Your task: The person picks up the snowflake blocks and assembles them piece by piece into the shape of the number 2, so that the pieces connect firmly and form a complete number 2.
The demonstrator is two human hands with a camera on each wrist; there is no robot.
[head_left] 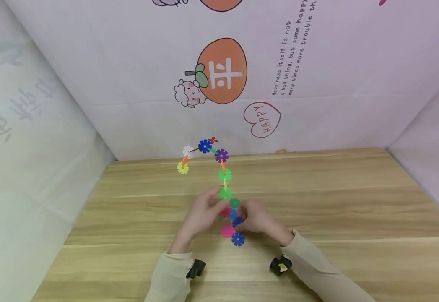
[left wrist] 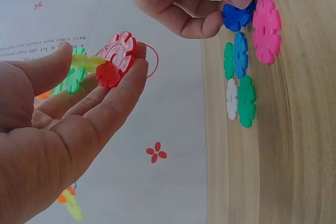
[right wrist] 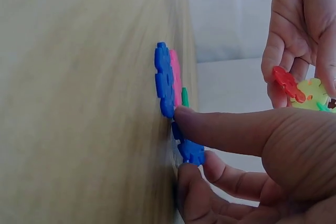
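Holding snowflake-disc chain (head_left: 224, 184): flat notched discs, many colours, interlocked.

Recording booth: wooden table (head_left: 317, 197) enclosed by cartoon-printed cloth backdrop (head_left: 317, 84).

Glossy smooth plastic discs (left wrist: 265, 30) shining beside the pinching fingers, matt wood-grain table (head_left: 317, 201) lying beneath the grip, soft beige cloth sleeves (head_left: 170, 272) covering both wrists
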